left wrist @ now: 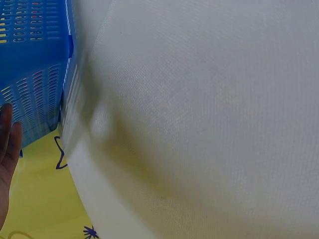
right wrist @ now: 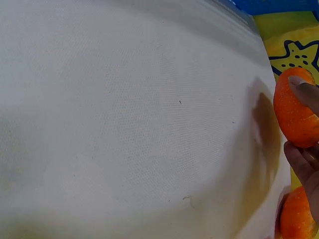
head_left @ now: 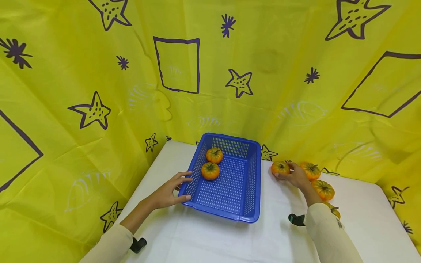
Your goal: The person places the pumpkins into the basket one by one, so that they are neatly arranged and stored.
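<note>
From here I have the right hand [head_left: 297, 176] pinching an orange pumpkin [head_left: 279, 167] between thumb and fingers, the fruit at their tips; whether it still touches the counter [head_left: 204, 237] I cannot tell; I judge it stiff, fairly light and smooth enough to slip, so the best hold is round its widest girth; the left hand [head_left: 166, 191] rests with fingers spread on the blue basket [head_left: 252, 175]; two pumpkins [head_left: 210, 171] lie inside, just beyond those fingers; three more pumpkins [head_left: 323, 190] lie right of the right fingers.
</note>
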`<state>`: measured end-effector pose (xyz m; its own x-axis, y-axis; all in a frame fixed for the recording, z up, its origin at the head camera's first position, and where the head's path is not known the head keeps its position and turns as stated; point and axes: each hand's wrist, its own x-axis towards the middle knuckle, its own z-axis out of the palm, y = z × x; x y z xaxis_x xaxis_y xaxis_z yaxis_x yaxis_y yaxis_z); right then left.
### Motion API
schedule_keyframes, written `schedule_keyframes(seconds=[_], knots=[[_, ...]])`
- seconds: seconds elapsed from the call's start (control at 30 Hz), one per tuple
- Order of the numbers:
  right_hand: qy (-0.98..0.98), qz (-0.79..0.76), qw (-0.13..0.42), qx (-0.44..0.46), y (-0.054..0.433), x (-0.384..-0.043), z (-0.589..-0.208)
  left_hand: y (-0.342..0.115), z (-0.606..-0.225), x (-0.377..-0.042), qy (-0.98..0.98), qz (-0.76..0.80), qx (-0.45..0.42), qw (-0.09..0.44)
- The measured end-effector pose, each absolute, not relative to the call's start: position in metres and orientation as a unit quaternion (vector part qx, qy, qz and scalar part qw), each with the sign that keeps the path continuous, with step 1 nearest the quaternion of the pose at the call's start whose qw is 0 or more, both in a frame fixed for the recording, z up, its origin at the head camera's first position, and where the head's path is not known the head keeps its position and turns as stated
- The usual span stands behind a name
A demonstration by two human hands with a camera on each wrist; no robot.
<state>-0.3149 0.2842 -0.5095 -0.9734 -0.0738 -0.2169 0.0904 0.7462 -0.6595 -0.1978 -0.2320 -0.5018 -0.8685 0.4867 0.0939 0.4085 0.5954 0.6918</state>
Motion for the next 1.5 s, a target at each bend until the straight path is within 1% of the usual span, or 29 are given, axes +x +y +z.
schedule_keyframes(seconds=[0.23,0.57,0.77,0.83,0.97,1.07,1.2,1.5], knots=[[0.929,-0.356,0.095,-0.025,0.286,-0.314,-0.501,-0.233,-0.503,-0.198,0.890,0.375,0.255,0.047],[0.922,-0.369,0.095,-0.062,0.284,-0.313,-0.483,-0.233,-0.503,-0.198,0.891,0.373,0.253,0.050],[0.904,-0.400,0.149,-0.018,0.279,-0.310,-0.464,-0.233,-0.504,-0.198,0.890,0.375,0.256,0.046],[0.901,-0.404,0.159,-0.011,0.277,-0.309,-0.458,-0.233,-0.504,-0.198,0.890,0.375,0.257,0.045],[0.897,-0.414,0.148,-0.035,0.271,-0.309,-0.449,-0.233,-0.504,-0.198,0.889,0.375,0.258,0.044],[0.894,-0.423,0.127,-0.071,0.266,-0.310,-0.442,-0.233,-0.504,-0.198,0.889,0.375,0.258,0.044],[0.886,-0.437,0.113,-0.102,0.258,-0.312,-0.433,-0.233,-0.504,-0.198,0.890,0.374,0.257,0.043],[0.894,-0.419,0.093,-0.133,0.236,-0.312,-0.411,-0.233,-0.504,-0.199,0.888,0.378,0.258,0.043]])
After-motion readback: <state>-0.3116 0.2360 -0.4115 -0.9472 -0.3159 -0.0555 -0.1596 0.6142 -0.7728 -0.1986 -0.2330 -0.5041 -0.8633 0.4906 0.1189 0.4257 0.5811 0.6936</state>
